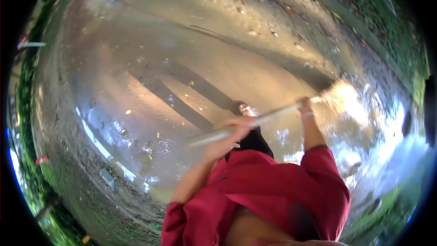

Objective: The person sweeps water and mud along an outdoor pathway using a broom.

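A long pale stick, which looks like a broom [280, 113], slants across the front of my body. Its right end meets a bright, straw-coloured patch that looks like bristles, though glare and blur hide the detail. My left hand [234, 134] is closed around the thicker left part of the handle and is smeared by motion. Farther right, my right hand [306, 105] wraps around the handle close to the bright end. Below the handle, one shoe [246, 109] shows on the wet ground.
Muddy, shallow water [182, 50] covers the ground, with scattered leaves and long shadows. A raised edge [355, 23] and grass run along the upper right. At lower left, a small grey block [107, 178] sits on the mud. Strong reflections shine at right.
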{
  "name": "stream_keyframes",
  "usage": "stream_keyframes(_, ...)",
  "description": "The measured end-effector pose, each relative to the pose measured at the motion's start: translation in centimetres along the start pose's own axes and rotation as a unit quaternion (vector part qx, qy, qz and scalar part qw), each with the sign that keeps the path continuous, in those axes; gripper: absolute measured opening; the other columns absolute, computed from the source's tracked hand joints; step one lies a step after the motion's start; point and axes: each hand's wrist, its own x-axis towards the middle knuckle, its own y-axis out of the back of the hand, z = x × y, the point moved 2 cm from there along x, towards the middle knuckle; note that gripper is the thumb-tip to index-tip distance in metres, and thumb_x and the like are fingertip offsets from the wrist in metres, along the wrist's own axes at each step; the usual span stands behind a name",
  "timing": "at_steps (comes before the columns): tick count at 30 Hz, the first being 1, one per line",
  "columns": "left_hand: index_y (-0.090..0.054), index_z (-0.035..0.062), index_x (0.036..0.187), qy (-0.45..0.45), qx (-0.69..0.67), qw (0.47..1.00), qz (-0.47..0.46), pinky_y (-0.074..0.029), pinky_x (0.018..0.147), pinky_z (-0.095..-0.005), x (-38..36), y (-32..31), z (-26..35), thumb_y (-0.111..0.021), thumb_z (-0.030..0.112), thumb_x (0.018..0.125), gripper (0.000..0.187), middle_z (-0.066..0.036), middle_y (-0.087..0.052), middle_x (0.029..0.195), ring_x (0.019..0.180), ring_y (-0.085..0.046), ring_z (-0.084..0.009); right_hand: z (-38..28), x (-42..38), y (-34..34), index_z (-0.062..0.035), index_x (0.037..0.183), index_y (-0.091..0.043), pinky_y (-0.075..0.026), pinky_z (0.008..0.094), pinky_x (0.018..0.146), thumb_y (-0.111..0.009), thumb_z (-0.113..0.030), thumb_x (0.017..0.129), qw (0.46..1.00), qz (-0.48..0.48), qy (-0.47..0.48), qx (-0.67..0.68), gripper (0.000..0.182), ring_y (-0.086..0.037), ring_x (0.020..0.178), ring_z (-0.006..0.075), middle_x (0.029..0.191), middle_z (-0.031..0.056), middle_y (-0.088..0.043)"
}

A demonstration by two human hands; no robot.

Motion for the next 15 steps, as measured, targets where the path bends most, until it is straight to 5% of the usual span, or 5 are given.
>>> stream_keyframes(1, -0.057, 0.0036, 0.089, 0.025, 0.051, 0.994, 0.090, -0.040, 0.083, -0.0305, -2.1, 2.5, 0.0, -0.057, 0.016, 0.078, 0.017, -0.010, -0.059, 0.095, 0.089, -0.054, -0.0183, 2.0, -0.3, -4.5, -0.0148, 0.073, -0.047, -0.040, 0.0293, 0.056, -0.050, -0.012, 0.074, 0.985, -0.067, 0.142, -0.074, 0.004, -0.048, 0.065, 0.0140, 0.066, 0.0005, -0.047)
stream_keyframes(2, -0.057, 0.0026, 0.088, 0.084, 0.120, 0.982, 0.122, -0.039, 0.081, -0.0336, -4.0, 4.7, 2.6, -0.057, 0.021, 0.077, 0.021, -0.012, -0.059, 0.093, 0.089, -0.053, -0.0202, -1.5, -3.9, -12.1, -0.0125, 0.067, -0.047, -0.037, 0.0261, 0.047, -0.050, -0.010, 0.073, 0.949, -0.010, -0.166, 0.268, 0.008, -0.041, 0.053, 0.0118, 0.061, 0.0009, -0.045)
stream_keyframes(5, -0.053, 0.0036, 0.074, -0.158, 0.023, 0.957, 0.241, -0.037, 0.079, -0.0386, -13.1, 10.1, 7.1, -0.056, 0.022, 0.072, 0.019, -0.015, -0.055, 0.081, 0.080, -0.051, -0.0266, -9.6, -15.9, -25.6, -0.0077, 0.075, -0.047, -0.041, 0.0248, 0.058, -0.052, -0.010, 0.073, 0.953, -0.213, 0.120, -0.179, 0.005, -0.046, 0.063, 0.0174, 0.065, 0.0035, -0.044)
stream_keyframes(9, -0.043, 0.0079, 0.061, -0.276, 0.115, 0.910, 0.287, -0.036, 0.080, -0.0403, -26.2, 12.4, 14.2, -0.050, 0.021, 0.076, 0.021, -0.004, -0.043, 0.058, 0.074, -0.046, -0.0204, -9.0, -24.8, -40.0, -0.0048, 0.062, -0.040, -0.042, 0.0323, 0.050, -0.043, -0.007, 0.078, 0.757, -0.069, -0.506, 0.409, 0.017, -0.041, 0.048, 0.0187, 0.055, 0.0063, -0.038)
stream_keyframes(15, -0.045, 0.0136, 0.069, -0.215, 0.411, 0.804, 0.373, -0.034, 0.060, -0.0280, -36.3, 6.3, 20.5, -0.049, 0.022, 0.077, 0.012, 0.003, -0.034, 0.052, 0.053, -0.039, -0.0130, -13.1, -35.5, -52.3, -0.0078, 0.057, -0.038, -0.036, 0.0265, 0.044, -0.045, -0.006, 0.076, 0.679, -0.210, -0.568, 0.414, 0.020, -0.034, 0.040, 0.0118, 0.047, 0.0011, -0.036)
